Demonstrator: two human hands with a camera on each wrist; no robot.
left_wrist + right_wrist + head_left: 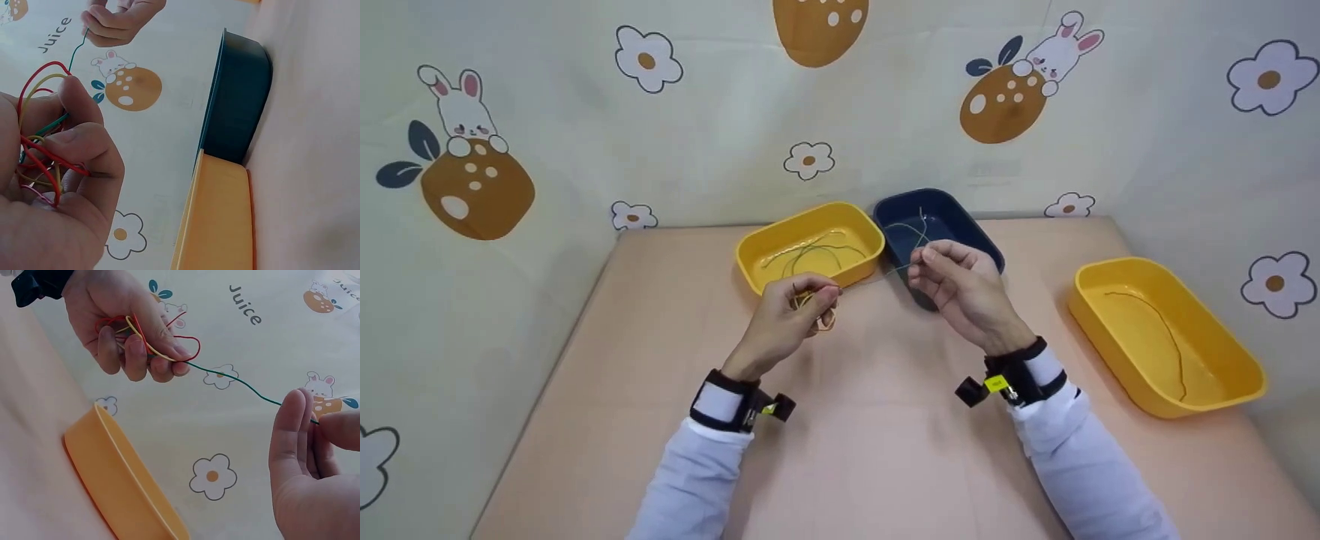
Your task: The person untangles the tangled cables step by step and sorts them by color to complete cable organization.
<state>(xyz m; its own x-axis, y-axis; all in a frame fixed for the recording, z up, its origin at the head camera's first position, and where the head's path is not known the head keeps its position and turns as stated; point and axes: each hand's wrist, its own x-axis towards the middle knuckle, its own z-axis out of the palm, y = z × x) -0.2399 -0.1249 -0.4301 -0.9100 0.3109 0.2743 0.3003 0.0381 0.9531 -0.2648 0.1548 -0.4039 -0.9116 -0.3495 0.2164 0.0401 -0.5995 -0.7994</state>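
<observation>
My left hand (784, 319) grips a loose tangle of thin cords, with red cord (56, 160) and yellow cord (135, 326) looping out between its curled fingers. From its thumb and fingertip a green cord (242, 382) runs across to my right hand (967, 296), which pinches it between thumb and fingers. That stretch of cord is nearly straight, with a slight bend. Both hands are held up above the table, in front of the yellow and navy trays. Part of the tangle is hidden inside the left palm.
A yellow tray (748, 268) at the back holds several greenish cords. Beside it stands a navy tray (986, 238), partly behind the right hand; thin cord overlaps it. Another yellow tray (1222, 367) at the right holds one reddish cord (1170, 330). Patterned cloth (720, 135) rises behind the table.
</observation>
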